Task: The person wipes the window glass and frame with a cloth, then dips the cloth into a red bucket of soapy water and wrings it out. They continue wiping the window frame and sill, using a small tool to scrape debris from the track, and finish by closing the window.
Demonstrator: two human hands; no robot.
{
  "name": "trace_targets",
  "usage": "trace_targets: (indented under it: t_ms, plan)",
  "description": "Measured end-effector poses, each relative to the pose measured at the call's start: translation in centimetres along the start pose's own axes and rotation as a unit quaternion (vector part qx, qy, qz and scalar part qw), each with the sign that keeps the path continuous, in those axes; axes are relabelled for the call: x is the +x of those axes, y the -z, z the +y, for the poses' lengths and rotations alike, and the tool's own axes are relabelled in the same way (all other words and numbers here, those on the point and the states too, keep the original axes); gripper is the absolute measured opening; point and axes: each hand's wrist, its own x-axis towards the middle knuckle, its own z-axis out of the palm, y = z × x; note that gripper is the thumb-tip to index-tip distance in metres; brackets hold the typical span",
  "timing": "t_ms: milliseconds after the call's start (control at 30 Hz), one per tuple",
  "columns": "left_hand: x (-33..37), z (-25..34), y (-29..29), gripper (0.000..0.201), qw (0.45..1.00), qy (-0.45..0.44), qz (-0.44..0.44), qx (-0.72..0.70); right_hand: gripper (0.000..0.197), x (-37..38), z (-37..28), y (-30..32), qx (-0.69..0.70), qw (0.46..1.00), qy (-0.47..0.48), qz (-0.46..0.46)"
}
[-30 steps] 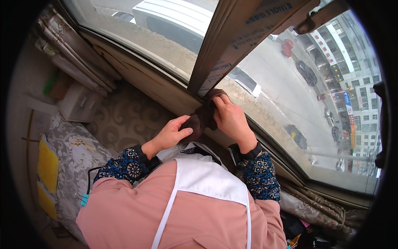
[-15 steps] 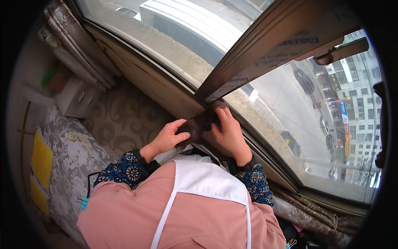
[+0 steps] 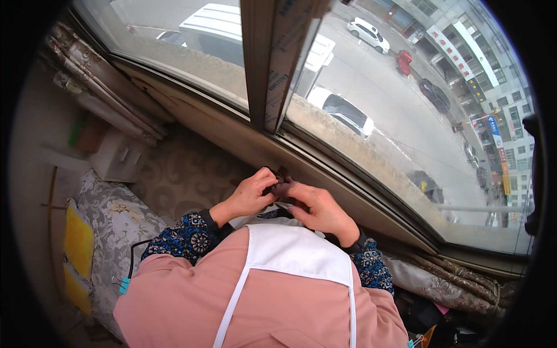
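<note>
Just in front of my chest, below the window sill, both hands work close together on a dark brownish-purple cloth. My left hand pinches it with bent fingers and thumb. From the other side my right hand holds it, with the fingertips turned toward the left hand and the thumb lower down. The cloth is bunched small, and the fingers cover much of it. Its full shape cannot be made out.
A window frame rises ahead, with a street and parked cars beyond. The sill runs diagonally past my right hand. To the left are a bed with a floral cover, a yellow cushion, a white cabinet and a curtain.
Both hands have drawn nearer to me and closer together, bunching the cloth, which hung longer before. The window post looks more upright, and its handle is out of view.
</note>
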Motion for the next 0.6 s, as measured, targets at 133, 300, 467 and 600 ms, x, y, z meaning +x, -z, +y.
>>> trace_targets:
  t_ms: [133, 300, 467, 600]
  plan:
    - [-1.0, -0.3, -1.8, 0.03, 0.983, 0.081, 0.022, -0.164, 0.025, -7.3, 0.7, 4.3, -0.07, 0.967, -0.096, 0.226]
    - [-2.8, -0.2, -3.5, 0.031, 0.862, 0.225, 0.055, -0.45, 0.024, -21.2, 0.9, 11.1, -0.121, 0.741, -0.099, 0.652]
    - [-2.5, -0.5, -5.9, 0.027, 0.878, 0.225, 0.108, -0.409, 0.03, -32.5, 1.3, 18.0, -0.28, 0.54, -0.015, 0.794]
    - [-1.2, -0.2, -7.5, 0.026, 0.85, 0.24, 0.113, -0.455, 0.038, -37.3, 4.9, 21.7, -0.296, 0.474, -0.101, 0.823]
